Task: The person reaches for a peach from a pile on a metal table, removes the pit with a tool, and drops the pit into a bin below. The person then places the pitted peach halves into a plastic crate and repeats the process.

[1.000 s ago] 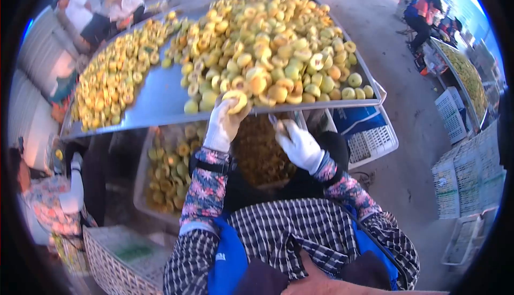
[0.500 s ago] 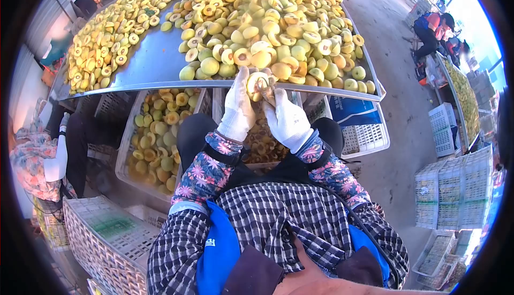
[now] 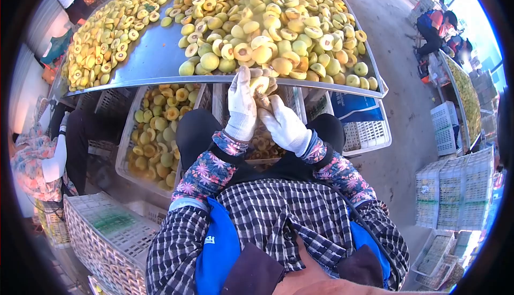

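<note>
Just in front of the metal table's near edge [image 3: 144, 83], my gloved left hand [image 3: 242, 106] is closed on a yellow fruit half [image 3: 259, 85]. My gloved right hand [image 3: 286, 126] touches the fruit from the lower right, its fingers wrapped round a small brownish tool [image 3: 264, 102], mostly hidden. A large heap of yellow-green fruit halves [image 3: 262, 54] lies on the table beyond both hands. Below the hands, between my knees, a crate holds brownish fruit pieces [image 3: 265, 146].
A crate of fruit halves [image 3: 159, 132] stands at the left below the table. White crates [image 3: 110, 225] are stacked at lower left, others [image 3: 455, 188] at right. A co-worker [image 3: 40, 158] sits at the left; more people [image 3: 436, 30] are at the upper right.
The fruit in my left hand has turned and is now seen more edge-on. My right hand has shifted slightly down, and the view has moved a little.
</note>
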Available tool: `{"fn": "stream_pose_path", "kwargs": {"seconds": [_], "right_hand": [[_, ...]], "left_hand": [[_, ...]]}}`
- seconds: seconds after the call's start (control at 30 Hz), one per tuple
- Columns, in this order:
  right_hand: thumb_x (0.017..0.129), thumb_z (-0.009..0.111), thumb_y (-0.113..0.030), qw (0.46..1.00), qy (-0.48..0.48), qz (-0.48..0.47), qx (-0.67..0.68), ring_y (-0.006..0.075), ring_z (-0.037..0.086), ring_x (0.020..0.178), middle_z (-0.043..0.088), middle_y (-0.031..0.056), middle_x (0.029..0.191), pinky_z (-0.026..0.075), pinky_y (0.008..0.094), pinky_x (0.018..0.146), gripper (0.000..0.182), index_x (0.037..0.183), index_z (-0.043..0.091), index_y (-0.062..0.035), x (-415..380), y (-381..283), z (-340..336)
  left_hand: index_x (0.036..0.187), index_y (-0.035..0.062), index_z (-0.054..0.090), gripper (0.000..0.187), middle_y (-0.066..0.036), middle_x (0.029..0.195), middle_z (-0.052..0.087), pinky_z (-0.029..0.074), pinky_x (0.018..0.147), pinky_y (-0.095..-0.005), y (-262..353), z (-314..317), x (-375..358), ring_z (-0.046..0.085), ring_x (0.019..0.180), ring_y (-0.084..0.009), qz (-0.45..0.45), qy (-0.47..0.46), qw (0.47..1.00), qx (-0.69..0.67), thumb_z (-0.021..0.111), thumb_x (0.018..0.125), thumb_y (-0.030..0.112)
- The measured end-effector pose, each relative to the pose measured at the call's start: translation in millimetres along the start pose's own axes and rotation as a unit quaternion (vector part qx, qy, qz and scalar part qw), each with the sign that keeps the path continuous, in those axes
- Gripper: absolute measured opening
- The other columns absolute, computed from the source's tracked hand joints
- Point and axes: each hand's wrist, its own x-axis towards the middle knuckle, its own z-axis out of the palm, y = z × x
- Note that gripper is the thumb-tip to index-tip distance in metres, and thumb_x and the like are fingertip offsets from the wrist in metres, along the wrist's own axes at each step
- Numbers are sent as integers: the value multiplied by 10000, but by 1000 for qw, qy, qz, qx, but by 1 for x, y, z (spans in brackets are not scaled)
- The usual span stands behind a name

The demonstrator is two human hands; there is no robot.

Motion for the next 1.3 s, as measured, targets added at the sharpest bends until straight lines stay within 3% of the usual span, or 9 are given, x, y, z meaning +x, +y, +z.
{"fn": "stream_pose_path", "kwargs": {"seconds": [0.23, 0.37, 0.5, 0.7, 0.77, 0.8, 0.83, 0.87, 1.3], "right_hand": [[935, 525, -251, 992, -120, 34, -25, 428, 618, 752, 610, 258, 835, 488, 448, 658, 342, 1099, 426, 32, 1, -1, -27], [968, 506, -361, 830, -170, 253, 467, 67, 355, 400, 429, -26, 615, 273, 201, 350, 289, 1056, 502, -86, -11, -8, -17], [974, 484, -381, 763, -170, 277, 559, 87, 351, 372, 424, -14, 587, 273, 216, 340, 308, 1025, 521, -79, -15, 1, -15], [962, 512, -359, 713, -197, 290, 607, 85, 312, 355, 400, -13, 565, 249, 219, 330, 292, 1044, 522, -78, -38, 12, -18], [956, 520, -285, 856, -185, 311, 368, 182, 484, 427, 535, 46, 642, 400, 286, 401, 314, 1160, 481, -49, -46, 35, -23], [956, 520, -285, 855, -188, 309, 371, 182, 484, 427, 535, 46, 642, 400, 286, 401, 314, 1160, 481, -49, -52, 45, -23], [949, 513, -249, 951, -200, 192, 138, 253, 561, 582, 587, 107, 767, 459, 328, 529, 355, 1221, 437, -35, -57, 56, -22], [942, 506, -214, 974, -192, 60, -106, 324, 638, 738, 639, 169, 893, 518, 370, 657, 409, 1283, 392, -20, -60, 62, -19], [873, 556, -187, 959, -216, 122, -139, 422, 605, 910, 614, 267, 974, 486, 449, 779, 462, 1268, 392, -13, -53, 60, -1]], "left_hand": [[946, -5, 557, 427, -186, 913, 648, 559, 693, -380, 10, -8, 9, 667, 744, -299, -101, -101, 988, 59, 527, 942, 421], [868, 58, 565, 412, -169, 866, 625, 564, 647, -454, 5, -7, 10, 652, 696, -368, -241, -105, 958, -113, 598, 886, 467], [875, 65, 567, 413, -169, 862, 629, 566, 657, -480, -3, -9, 10, 650, 680, -354, -284, -94, 938, -175, 603, 879, 477], [874, -24, 656, 311, -66, 740, 662, 483, 617, -229, 19, -59, 38, 580, 618, -96, 62, 42, 971, 226, 552, 948, 259], [984, 12, 677, 256, -90, 770, 682, 513, 703, -306, 65, -103, 49, 642, 718, -189, 108, 67, 860, 493, 560, 925, 232], [1054, 61, 673, 301, -107, 833, 690, 517, 753, -364, 76, -153, 60, 660, 784, -269, 283, 9, 643, 711, 596, 882, 297], [1076, 102, 666, 353, -111, 939, 683, 503, 808, -396, 100, -145, 59, 646, 875, -304, 69, 98, 699, 705, 629, 840, 362], [1092, 118, 656, 380, -120, 1034, 658, 475, 867, -404, 110, -144, 52, 620, 958, -321, 185, 110, 435, 874, 626, 827, 389], [1125, 68, 547, 401, -150, 1037, 647, 492, 777, -413, 16, -79, 167, 633, 947, -301, 155, -54, 593, 788, 618, 811, 308]]}}
